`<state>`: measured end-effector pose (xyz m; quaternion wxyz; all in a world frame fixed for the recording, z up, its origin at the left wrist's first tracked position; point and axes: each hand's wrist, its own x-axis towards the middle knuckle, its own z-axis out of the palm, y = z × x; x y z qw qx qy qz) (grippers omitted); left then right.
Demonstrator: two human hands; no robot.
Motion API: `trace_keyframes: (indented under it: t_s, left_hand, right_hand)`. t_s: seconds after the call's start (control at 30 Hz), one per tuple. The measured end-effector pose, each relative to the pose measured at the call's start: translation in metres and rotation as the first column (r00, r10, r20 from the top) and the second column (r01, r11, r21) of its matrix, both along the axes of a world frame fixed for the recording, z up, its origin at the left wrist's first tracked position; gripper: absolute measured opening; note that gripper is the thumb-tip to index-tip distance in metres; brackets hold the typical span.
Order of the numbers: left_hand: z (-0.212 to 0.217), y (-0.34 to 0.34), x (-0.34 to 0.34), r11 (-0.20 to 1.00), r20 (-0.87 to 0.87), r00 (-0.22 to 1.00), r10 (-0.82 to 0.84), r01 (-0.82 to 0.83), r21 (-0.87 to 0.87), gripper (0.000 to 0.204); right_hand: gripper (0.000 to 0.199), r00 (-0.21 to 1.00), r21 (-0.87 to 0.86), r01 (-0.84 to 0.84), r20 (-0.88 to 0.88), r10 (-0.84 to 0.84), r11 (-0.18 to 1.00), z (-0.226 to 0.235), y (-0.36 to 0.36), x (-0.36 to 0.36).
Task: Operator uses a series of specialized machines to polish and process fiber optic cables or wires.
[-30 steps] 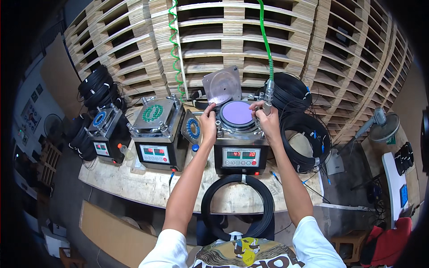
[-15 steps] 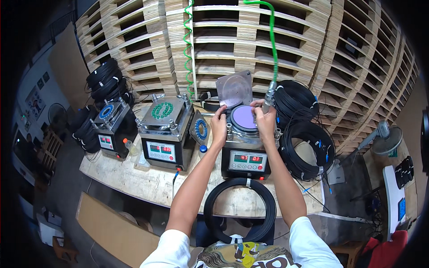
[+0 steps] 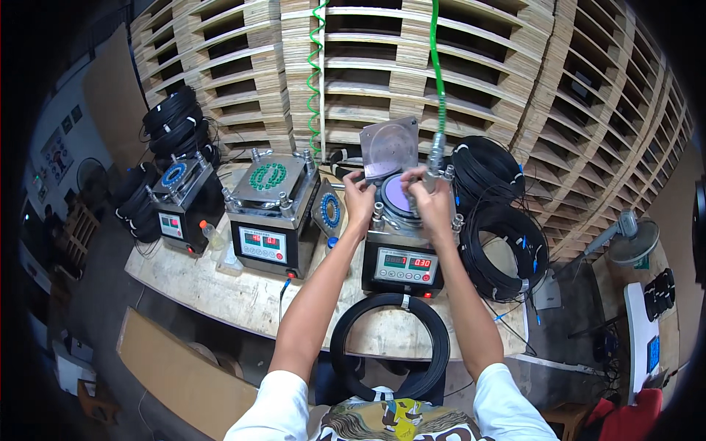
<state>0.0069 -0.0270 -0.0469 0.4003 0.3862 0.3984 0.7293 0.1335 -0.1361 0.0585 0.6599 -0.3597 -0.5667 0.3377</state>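
Note:
My right hand (image 3: pixel 430 206) is wrapped around a metal air blow gun (image 3: pixel 435 158) on a green coiled hose (image 3: pixel 441 95). It is over the right side of a round purple polishing pad (image 3: pixel 395 197) on a polishing machine (image 3: pixel 407 266) with a red digital display. At the pad's left rim is my left hand (image 3: pixel 359 202), thumb and fingers apart with nothing visible between them; whether it touches the rim cannot be made out. A square metal plate (image 3: pixel 390 147) with a round recess stands tilted behind the pad. A black cable coil (image 3: pixel 340 342) lies at the bench's front edge.
Two similar machines stand left: one with a green-ringed plate (image 3: pixel 268 176), one with a blue-ringed plate (image 3: pixel 173 175). A blue-ringed plate (image 3: pixel 329 210) leans beside the middle machine. Cable coils (image 3: pixel 482 176) lie right. A bottle (image 3: pixel 214 237) stands left. Stacked pallets (image 3: pixel 360 88) rise behind.
My right hand and the blow gun have shifted left over the pad, and the hose has swung left. My left hand has dropped slightly. The display digits differ.

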Motion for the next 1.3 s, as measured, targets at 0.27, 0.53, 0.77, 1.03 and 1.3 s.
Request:
trace_keyframes:
  t_s: [0.27, 0.53, 0.77, 1.03, 1.3]
  left_hand:
    - [0.005, -0.004, 0.004, 0.994, -0.234, 0.966, -0.113, 0.107, -0.039, 0.021]
    - [0.004, -0.001, 0.005, 0.997, -0.208, 0.977, -0.051, 0.038, -0.063, 0.052]
    - [0.006, -0.006, 0.004, 0.995, -0.190, 0.977, -0.097, 0.087, -0.057, 0.047]
    - [0.010, -0.005, 0.010, 0.990, -0.269, 0.954, -0.133, 0.114, -0.085, 0.041]
    - [0.034, -0.017, -0.019, 0.975, -0.500, 0.846, 0.185, -0.095, 0.199, 0.045]
  right_hand:
    - [0.008, 0.996, 0.094, -0.061, -0.060, 0.067, 0.994, -0.013, 0.028, -0.039]
    - [0.009, 0.975, 0.261, 0.119, -0.213, -0.063, 0.958, 0.026, 0.055, -0.032]
    - [0.010, 0.982, 0.159, -0.026, -0.183, 0.055, 0.987, 0.011, 0.054, -0.006]
    - [0.010, 0.990, 0.209, 0.128, -0.090, -0.111, 0.969, 0.032, 0.083, 0.044]
    - [0.015, 0.985, -0.030, -0.139, 0.095, 0.141, 0.990, 0.056, 0.046, 0.076]
